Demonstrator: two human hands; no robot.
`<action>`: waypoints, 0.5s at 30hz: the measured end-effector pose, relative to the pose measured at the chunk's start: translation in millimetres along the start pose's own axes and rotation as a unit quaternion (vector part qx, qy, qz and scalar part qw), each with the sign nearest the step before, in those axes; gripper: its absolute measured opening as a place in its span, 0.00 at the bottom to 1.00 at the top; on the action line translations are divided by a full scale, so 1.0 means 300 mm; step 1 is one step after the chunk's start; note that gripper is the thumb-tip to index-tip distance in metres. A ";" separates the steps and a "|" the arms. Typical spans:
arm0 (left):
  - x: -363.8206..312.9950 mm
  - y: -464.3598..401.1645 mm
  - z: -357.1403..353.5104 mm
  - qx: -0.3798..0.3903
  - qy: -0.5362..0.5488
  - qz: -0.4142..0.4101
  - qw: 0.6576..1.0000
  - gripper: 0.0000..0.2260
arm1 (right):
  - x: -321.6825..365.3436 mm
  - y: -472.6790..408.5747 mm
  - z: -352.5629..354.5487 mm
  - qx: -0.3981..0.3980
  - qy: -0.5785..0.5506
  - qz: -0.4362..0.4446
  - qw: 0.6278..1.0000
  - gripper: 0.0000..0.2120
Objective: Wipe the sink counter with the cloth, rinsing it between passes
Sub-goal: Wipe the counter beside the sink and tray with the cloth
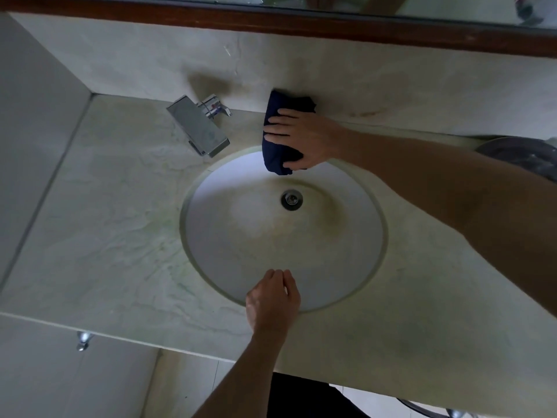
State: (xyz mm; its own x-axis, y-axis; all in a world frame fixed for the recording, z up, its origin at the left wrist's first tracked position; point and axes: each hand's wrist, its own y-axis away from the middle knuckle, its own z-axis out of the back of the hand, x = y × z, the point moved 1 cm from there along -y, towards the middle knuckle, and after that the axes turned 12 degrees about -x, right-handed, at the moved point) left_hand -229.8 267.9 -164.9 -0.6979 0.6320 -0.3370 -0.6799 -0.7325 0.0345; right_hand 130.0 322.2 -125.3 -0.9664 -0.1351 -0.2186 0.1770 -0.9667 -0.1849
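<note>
Two hands are at work over a pale stone table with a round white basin sunk into it. The right hand lies flat with fingers spread on the dark blue cloth, pressing it down rather than closing round it. The cloth sits at about twelve o'clock of the basin, on the narrow strip of table between the rim and the back wall, its lower end hanging over the rim. The left hand rests on the rim at six o'clock, its grip loosely curled and holding nothing, seemingly as a brace.

To do this pass well, I would keep the palm flat so the whole fold of cloth bears on the stone, and sweep along the back strip in one direction, lapping into the corner where table meets wall. The overhanging end should be gathered up so it does not drag through the stained bowl around the drain.

A chrome tap stands at about ten o'clock of the basin, just beside the cloth; it blocks a sweep to the left, so the cloth must work round its base. No water is running. A dark round object, only partly in view, sits at two o'clock.
</note>
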 end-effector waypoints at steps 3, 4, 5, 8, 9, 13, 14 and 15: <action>-0.007 0.000 0.003 0.005 -0.011 0.010 1.000 0.23 | -0.017 -0.013 0.013 0.054 -0.021 0.008 0.998 0.42; -0.008 -0.001 0.000 0.009 -0.014 0.014 1.000 0.23 | -0.020 -0.011 0.022 0.076 -0.022 0.005 0.997 0.46; -0.007 -0.002 -0.004 0.011 -0.017 0.016 1.000 0.23 | -0.020 -0.003 0.032 0.093 -0.027 -0.005 0.995 0.49; -0.008 -0.001 -0.003 0.024 -0.027 0.021 0.999 0.22 | -0.015 0.042 0.052 0.099 -0.059 -0.026 0.993 0.52; -0.009 -0.001 -0.002 0.030 -0.030 0.021 0.999 0.21 | -0.015 0.066 0.054 0.088 -0.064 -0.029 0.994 0.50; -0.015 -0.013 0.001 0.047 -0.043 0.026 0.998 0.19 | -0.014 0.191 0.060 0.051 -0.035 -0.042 0.997 0.41; -0.015 -0.013 0.004 0.046 -0.043 0.030 0.998 0.19 | -0.013 0.223 0.063 0.058 -0.023 -0.055 0.997 0.41; -0.017 -0.012 0.006 0.045 -0.042 0.032 0.998 0.19 | -0.013 0.257 0.067 0.065 -0.011 -0.071 0.995 0.41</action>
State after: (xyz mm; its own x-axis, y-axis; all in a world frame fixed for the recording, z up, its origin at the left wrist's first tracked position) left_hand -224.4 267.7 -161.8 -0.7546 0.6060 -0.2518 -0.6480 -0.7487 0.1398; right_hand 143.7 244.0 -119.5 -0.9842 0.0017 -0.1769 0.0138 -0.9962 -0.0865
